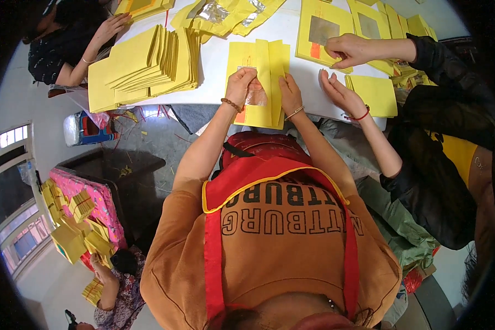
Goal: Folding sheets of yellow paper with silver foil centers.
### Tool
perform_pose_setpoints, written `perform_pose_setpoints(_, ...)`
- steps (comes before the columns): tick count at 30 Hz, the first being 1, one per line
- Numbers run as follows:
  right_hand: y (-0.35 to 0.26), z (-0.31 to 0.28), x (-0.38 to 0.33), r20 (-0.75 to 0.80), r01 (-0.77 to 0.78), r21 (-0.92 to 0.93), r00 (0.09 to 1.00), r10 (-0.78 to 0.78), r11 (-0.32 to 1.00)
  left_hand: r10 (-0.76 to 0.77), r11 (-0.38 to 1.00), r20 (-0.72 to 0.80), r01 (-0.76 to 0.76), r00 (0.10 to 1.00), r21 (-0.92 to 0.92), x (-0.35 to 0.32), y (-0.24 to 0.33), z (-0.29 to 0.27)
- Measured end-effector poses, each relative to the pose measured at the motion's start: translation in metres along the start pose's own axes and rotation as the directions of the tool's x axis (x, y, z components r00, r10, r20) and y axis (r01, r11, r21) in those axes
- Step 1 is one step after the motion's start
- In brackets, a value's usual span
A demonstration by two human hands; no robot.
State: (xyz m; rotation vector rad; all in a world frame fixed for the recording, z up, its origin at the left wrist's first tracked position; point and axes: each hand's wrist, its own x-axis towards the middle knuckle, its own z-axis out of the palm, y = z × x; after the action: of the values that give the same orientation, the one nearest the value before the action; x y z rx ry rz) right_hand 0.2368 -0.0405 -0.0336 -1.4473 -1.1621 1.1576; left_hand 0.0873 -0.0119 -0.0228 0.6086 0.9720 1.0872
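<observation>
Head — yellow paper (269, 77) under left grip (241, 85), edge at right grip (291, 96).

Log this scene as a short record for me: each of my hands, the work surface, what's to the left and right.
Left hand: curled over the yellow paper, by its shiny patch
Right hand: at the paper's right edge
Surface: white table
Left: fanned yellow stack
Right: a co-worker's two hands, one over a patched yellow pile
Grip: firmness can't be told
</observation>
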Motion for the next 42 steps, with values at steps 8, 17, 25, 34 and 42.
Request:
perform_pose_setpoints(8,-0.002,0.001,0.0,0.003,-0.013,0.025,1.0,0.013,1.0,-0.023,0.999,0.033,0.022,0.999,0.037,-0.001,0.002,-0.002)
perform_pose_setpoints(17,0.001,0.0,0.003,0.009,-0.058,0.073,0.998,0.058,0.996,-0.022,0.995,0.083,0.013,0.996,0.098,-0.003,0.003,0.0)
perform_pose_setpoints(25,-0.021,-0.002,0.001,0.043,-0.04,0.078,0.998,0.037,0.996,-0.033,0.997,0.077,0.028,0.996,0.071,0.003,0.004,0.0)
perform_pose_setpoints(34,-0.002,0.004,-0.002,-0.064,0.219,-0.07,0.973,-0.223,0.973,-0.085,0.996,0.113,0.081,0.99,0.047,0.002,0.006,-0.002)
perform_pose_setpoints(42,0.005,0.001,-0.004,0.021,0.141,-0.12,0.99,-0.139,0.983,0.24,0.826,0.176,-0.297,0.955,0.48,-0.035,0.032,-0.012)
